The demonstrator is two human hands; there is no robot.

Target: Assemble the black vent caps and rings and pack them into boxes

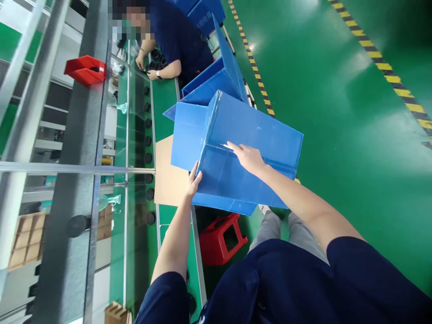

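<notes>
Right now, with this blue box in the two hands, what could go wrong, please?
The left hand has only an edge of the blue box, and the right hand lies on its creased face, so it might tip or slip. Its left end reaches over the cardboard sheet and could push it. The red stool is near the feet; a sideways step may catch it.

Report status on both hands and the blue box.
Left hand gripping the blue box's near edge. Right hand on its taped seam. Red stool below, clear of both hands.
</notes>
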